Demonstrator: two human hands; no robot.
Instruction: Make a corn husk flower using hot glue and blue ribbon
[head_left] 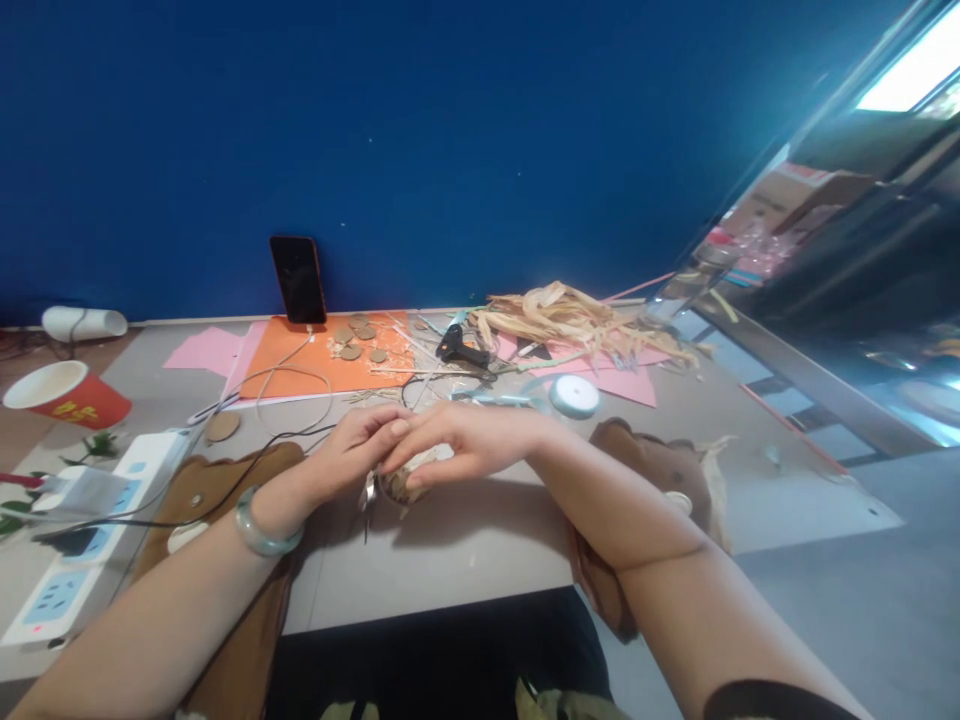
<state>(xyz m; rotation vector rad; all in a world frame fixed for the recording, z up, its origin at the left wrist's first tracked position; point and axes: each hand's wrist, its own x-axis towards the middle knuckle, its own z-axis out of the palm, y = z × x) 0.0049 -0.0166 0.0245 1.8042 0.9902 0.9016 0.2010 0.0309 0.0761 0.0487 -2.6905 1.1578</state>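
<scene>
We're handling a husk piece [409, 484]
Our right hand [474, 442], fingers slightly parted, is gripping it; our left hand [358, 447] is curving beside it, hold unclear.

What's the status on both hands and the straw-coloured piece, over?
Left hand and right hand together, touching. Small straw-coloured piece at their fingers, partly hidden, grip unclear. Black cable close by the left wrist.
</scene>
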